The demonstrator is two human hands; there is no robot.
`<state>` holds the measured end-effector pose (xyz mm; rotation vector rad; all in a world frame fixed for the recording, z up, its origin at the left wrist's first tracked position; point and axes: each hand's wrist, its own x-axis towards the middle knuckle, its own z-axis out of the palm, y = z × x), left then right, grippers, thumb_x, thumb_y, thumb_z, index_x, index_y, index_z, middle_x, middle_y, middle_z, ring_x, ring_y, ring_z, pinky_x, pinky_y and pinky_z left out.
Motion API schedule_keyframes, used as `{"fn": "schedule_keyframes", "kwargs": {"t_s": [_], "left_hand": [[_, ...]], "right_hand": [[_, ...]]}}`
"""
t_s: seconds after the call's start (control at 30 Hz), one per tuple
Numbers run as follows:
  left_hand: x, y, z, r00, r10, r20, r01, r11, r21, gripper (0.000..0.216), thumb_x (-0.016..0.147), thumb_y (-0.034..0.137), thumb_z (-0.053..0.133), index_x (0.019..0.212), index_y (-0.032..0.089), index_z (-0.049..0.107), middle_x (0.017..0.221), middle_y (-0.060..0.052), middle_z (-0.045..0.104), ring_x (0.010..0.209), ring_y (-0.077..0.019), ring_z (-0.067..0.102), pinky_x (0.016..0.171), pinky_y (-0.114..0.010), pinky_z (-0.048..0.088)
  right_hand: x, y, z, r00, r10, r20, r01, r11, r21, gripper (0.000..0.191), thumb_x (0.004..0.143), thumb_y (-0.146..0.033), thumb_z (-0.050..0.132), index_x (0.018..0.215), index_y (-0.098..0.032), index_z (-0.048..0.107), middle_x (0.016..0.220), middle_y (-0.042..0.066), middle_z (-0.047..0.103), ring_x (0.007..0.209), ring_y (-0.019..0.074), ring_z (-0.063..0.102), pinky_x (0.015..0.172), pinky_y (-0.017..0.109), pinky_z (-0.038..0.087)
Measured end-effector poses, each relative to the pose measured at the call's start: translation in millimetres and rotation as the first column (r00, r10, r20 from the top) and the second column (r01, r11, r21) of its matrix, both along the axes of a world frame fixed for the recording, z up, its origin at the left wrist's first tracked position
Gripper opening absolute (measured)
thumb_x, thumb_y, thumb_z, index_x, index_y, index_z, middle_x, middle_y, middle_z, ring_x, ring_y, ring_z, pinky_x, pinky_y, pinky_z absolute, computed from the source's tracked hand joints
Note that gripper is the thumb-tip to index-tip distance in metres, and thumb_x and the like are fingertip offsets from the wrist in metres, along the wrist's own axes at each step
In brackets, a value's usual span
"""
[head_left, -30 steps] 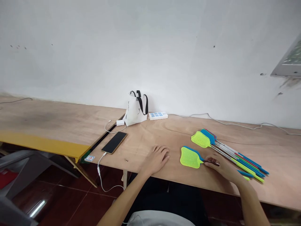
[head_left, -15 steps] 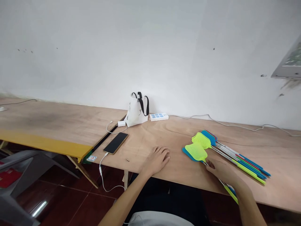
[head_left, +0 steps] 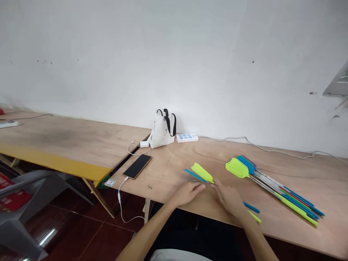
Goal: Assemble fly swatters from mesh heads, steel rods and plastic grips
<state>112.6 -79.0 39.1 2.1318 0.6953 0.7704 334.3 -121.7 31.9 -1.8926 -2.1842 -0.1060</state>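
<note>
A lime fly swatter [head_left: 202, 172] and blue fly swatter [head_left: 194, 174] are grasped together by the right hand [head_left: 230, 197], seemingly to steady both, the left hand [head_left: 187, 194] unclenched.

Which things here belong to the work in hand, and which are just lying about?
In the work:
Yellow-green plastic swatter and blue plastic swatter, at the right hand
Probably the multicoloured, metal-shafted swatter pile

Just lying about:
Black-screened rectangular phone
White bag with black straps
White rectangular power strip
</note>
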Motion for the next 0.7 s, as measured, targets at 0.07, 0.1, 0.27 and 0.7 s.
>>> {"fn": "schedule_keyframes", "kwargs": {"t_s": [0.07, 0.1, 0.27, 0.7], "left_hand": [[7.4, -2.5, -3.9, 0.988, 0.023, 0.151, 0.000, 0.989, -0.147, 0.045, 0.106, 0.054, 0.037, 0.120, 0.027, 0.071, 0.125, -0.005, 0.072, 0.122, -0.0249, 0.063, 0.111, -0.043, 0.045], [11.4, -2.7, -7.0, 0.969, 0.070, 0.235, -0.017, 0.975, -0.220, 0.047, 0.105, 0.056, 0.038, 0.124, 0.027, 0.070, 0.129, -0.006, 0.070, 0.126, -0.0253, 0.060, 0.114, -0.044, 0.043], [23.3, 3.9, -22.1, 0.745, 0.387, 0.543, -0.035, 0.836, -0.548, 0.061, 0.095, 0.070, 0.048, 0.118, 0.018, 0.071, 0.124, -0.014, 0.071, 0.123, -0.0300, 0.063, 0.109, -0.048, 0.046], [7.6, 15.2, 1.7, 0.270, 0.686, 0.676, -0.071, 0.714, -0.696, 0.046, 0.082, 0.060, 0.075, 0.094, 0.017, 0.062, 0.090, -0.007, 0.075, 0.089, -0.0213, 0.072, 0.085, -0.033, 0.053]], "right_hand": [[-24.4, 5.5, 4.8, 0.999, 0.031, -0.022, -0.031, 0.999, 0.007, 0.024, 0.104, -0.027, 0.037, 0.121, -0.025, 0.055, 0.092, 0.006, 0.076, 0.079, 0.0230, 0.072, 0.061, 0.027, 0.034], [-36.3, 8.2, 9.5, 0.999, 0.041, -0.034, -0.041, 0.999, 0.002, 0.023, 0.105, -0.025, 0.036, 0.118, -0.025, 0.055, 0.093, 0.005, 0.076, 0.079, 0.0220, 0.072, 0.060, 0.027, 0.033], [-81.1, 18.3, 32.5, 0.994, 0.078, -0.076, -0.079, 0.997, -0.004, 0.026, 0.109, -0.030, 0.026, 0.109, -0.027, 0.052, 0.104, 0.003, 0.076, 0.081, 0.0201, 0.073, 0.057, 0.027, 0.030], [-84.2, 7.0, 19.9, 0.975, 0.119, -0.188, -0.148, 0.978, -0.148, 0.030, 0.108, -0.039, 0.028, 0.112, -0.023, 0.053, 0.091, 0.007, 0.075, 0.077, 0.0237, 0.072, 0.060, 0.028, 0.037]]}}
